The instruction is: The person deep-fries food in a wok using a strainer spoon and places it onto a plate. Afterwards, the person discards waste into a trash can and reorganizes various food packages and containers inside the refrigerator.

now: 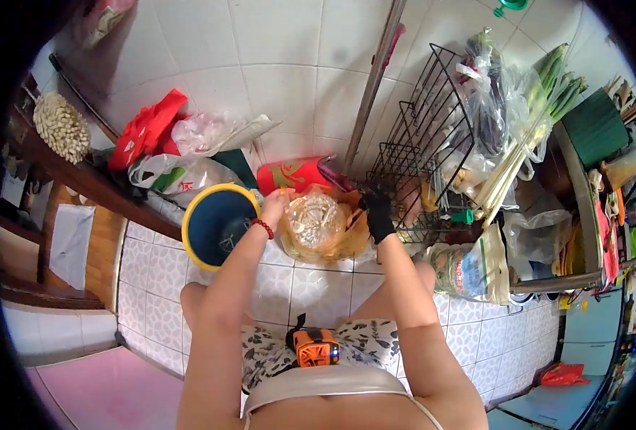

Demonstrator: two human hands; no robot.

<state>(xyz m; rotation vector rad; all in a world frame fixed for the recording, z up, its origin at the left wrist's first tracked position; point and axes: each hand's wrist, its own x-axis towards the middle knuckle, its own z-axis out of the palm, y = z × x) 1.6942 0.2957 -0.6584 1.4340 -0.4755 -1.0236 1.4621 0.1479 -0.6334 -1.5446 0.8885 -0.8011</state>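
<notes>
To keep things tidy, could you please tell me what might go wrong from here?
The translucent plastic bag between the left hand and gloved right hand might tear if pulled. The left forearm is close to the yellow-rimmed bucket and could knock it. The black wire rack beside the right hand could snag it.

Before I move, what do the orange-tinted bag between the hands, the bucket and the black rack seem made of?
Bag: thin, glossy plastic film, judging by its creases, highlights and see-through patches. Bucket: probably smooth plastic, given its even yellow and blue colouring. Rack: likely metal wire, painted or coated black, given its thin, open bars.
</notes>
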